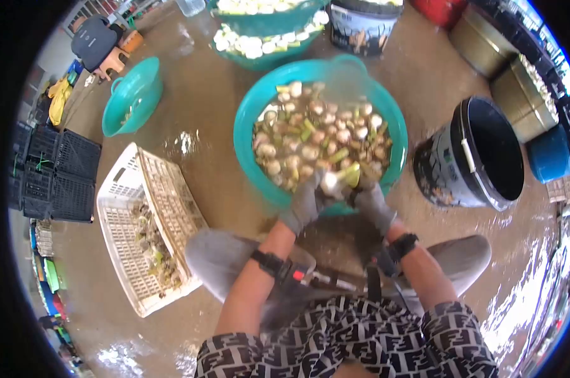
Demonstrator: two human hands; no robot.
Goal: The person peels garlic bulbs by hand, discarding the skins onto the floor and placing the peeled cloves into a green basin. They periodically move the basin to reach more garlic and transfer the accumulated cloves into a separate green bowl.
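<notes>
Both my hands wear grey gloves and meet over the near rim of a round teal basin. Between them is a white bulb with a yellow-green stalk, like fresh garlic. My left hand is closed around the bulb's side. The fingers of my right hand close at the stalk's side; whether a small tool is also in them is hidden. Below, many brownish and white bulbs with stalk pieces lie in water in the basin.
A white crate with scraps stands tilted at left, a teal colander beyond it. A black bucket is at right. Teal tubs of white bulbs and another bucket stand behind the basin. The floor is wet.
</notes>
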